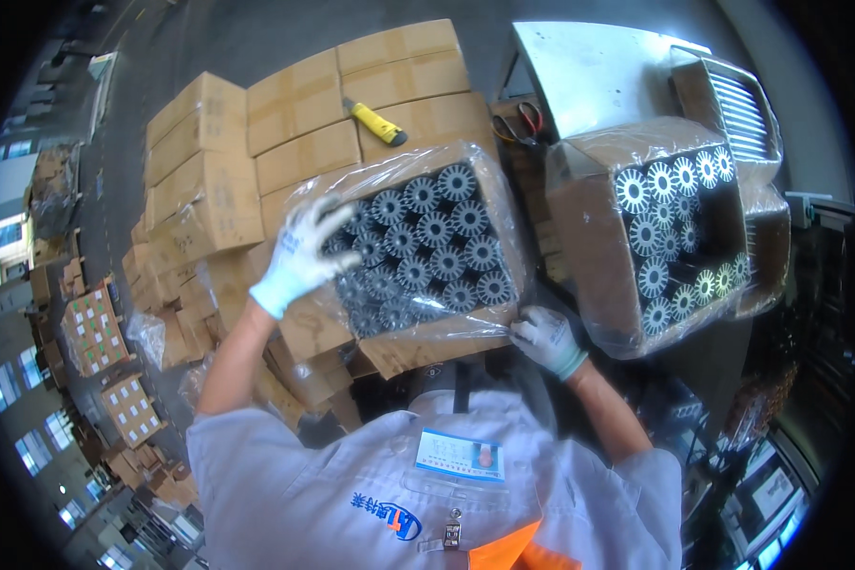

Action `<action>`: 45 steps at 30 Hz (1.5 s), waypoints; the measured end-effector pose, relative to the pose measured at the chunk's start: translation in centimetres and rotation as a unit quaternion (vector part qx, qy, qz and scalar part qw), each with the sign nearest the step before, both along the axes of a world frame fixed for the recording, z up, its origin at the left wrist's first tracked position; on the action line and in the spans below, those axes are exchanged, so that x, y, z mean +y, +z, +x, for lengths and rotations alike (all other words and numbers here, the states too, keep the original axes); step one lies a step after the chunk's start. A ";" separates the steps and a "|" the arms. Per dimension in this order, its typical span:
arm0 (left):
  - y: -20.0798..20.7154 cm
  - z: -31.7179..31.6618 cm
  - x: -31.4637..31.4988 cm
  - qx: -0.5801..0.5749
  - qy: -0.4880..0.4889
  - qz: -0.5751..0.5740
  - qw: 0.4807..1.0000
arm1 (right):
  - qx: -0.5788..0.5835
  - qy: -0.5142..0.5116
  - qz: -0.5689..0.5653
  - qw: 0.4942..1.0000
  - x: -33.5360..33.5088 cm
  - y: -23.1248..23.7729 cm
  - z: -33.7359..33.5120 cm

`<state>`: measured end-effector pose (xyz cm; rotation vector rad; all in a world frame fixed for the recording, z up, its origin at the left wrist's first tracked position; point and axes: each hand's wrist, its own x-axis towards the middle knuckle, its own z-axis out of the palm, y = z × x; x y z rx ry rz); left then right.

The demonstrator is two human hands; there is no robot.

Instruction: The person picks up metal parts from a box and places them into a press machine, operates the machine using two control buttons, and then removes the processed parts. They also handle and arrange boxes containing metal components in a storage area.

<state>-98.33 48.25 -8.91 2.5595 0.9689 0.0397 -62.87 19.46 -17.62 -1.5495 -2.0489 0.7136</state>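
In front of me stands an open cardboard box [437,353] lined with a clear plastic bag [465,330]. It holds rows of round, finned metal parts [434,228], standing on end. My left hand [304,249], in a white glove, is at the left side of this box with its fingers spread over the parts. At the near right corner, my gloved right hand [546,340] has its fingers closed on the edge of the bag, where the film stretches toward it.
A yellow utility knife [376,123] lies on stacked closed cartons [299,100] behind the box. Red-handled scissors [522,122] are near a metal table [603,76]. At right, another lined carton [584,237] holds similar finned parts around a dark gap.
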 end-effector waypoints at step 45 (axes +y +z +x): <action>-15.4 -15.8 -10.6 -0.262 0.540 -0.168 0.782 | 0.242 -0.498 -0.164 0.817 3.6 -15.9 2.9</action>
